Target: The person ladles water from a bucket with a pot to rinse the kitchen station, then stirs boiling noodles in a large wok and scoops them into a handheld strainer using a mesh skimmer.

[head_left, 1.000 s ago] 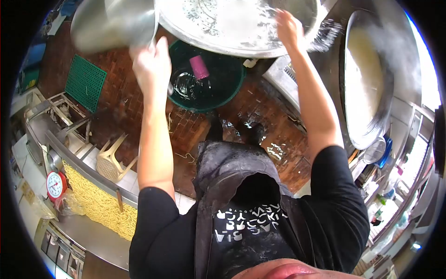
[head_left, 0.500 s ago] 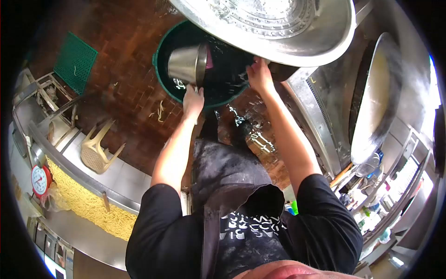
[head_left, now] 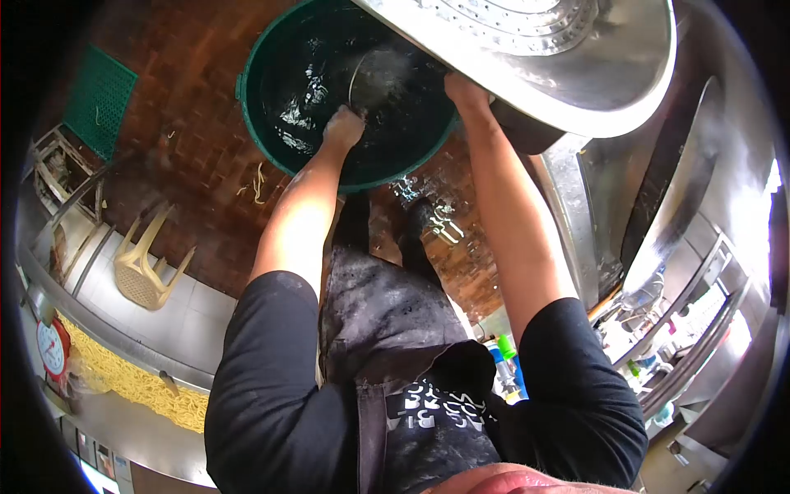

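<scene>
My left hand (head_left: 344,128) is closed on the handle side of a metal dipper (head_left: 383,78), which lies mostly under the dark water in a large green tub (head_left: 257,123). Only part of the dipper's rim shows clearly. At the tub's right side my right hand (head_left: 467,89) reaches in beneath the edge of a big steel basin (head_left: 568,90) with a perforated bottom. The fingers of that hand are mostly hidden, so what it holds, if anything, does not show.
A wide wok (head_left: 679,198) stands on the right. On the left are a beige plastic chair (head_left: 144,276), a counter heaped with yellow noodles (head_left: 136,387), a red scale (head_left: 53,347) and a green crate (head_left: 99,99). The brick floor (head_left: 197,165) is wet near my feet.
The dipper has gone from above the tub, lying on its side, down into the water with my left hand. My right hand has moved slightly up under the basin's edge. The view has shifted.
</scene>
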{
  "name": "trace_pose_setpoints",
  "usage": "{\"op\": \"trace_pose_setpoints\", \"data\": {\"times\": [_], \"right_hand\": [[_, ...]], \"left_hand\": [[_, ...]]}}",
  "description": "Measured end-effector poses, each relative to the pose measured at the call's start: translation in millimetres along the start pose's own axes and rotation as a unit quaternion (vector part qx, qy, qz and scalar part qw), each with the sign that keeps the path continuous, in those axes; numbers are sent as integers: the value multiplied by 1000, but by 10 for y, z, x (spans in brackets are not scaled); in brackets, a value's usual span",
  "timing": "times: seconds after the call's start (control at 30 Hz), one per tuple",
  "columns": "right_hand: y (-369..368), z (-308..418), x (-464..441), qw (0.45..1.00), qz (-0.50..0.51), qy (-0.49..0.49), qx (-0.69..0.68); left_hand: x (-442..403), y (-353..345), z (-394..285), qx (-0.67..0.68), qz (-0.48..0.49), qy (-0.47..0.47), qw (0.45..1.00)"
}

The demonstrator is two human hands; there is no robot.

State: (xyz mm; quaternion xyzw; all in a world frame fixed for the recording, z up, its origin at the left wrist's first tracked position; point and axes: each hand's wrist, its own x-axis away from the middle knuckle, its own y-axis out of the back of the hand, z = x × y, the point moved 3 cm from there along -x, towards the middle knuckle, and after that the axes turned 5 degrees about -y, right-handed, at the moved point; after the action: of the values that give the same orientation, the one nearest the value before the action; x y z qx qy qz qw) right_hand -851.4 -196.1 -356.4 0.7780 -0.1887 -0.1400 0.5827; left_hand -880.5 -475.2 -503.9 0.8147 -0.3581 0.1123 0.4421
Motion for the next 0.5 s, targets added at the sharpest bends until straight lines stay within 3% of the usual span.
{"op": "trace_pose_setpoints", "data": {"times": [0.03, 0.07, 0.13, 0.23, 0.33, 0.43, 0.5], "right_hand": [[13, -14, 4, 1000, 0, -1, -12], [14, -34, 12, 1000, 0, -4, -25], [43, -77, 52, 998, -5, -8, -59], [108, -167, 143, 993, -4, -18, -113], [181, -213, 190, 988, -2, -29, -149], [200, -252, 214, 984, 8, -40, -174], [210, -257, 223, 979, 17, -48, -196]], "left_hand": [[-96, -260, 180, 10, 5, -34, 999], [-55, -211, 135, 125, 91, 45, 987], [165, 208, -256, 341, 252, 198, 884], [297, 503, -578, 289, 213, 237, 902], [101, 88, -293, 35, 42, 28, 998], [16, 92, -74, 20, 96, 135, 986], [-182, -146, 320, -43, 165, 8, 985]]}}
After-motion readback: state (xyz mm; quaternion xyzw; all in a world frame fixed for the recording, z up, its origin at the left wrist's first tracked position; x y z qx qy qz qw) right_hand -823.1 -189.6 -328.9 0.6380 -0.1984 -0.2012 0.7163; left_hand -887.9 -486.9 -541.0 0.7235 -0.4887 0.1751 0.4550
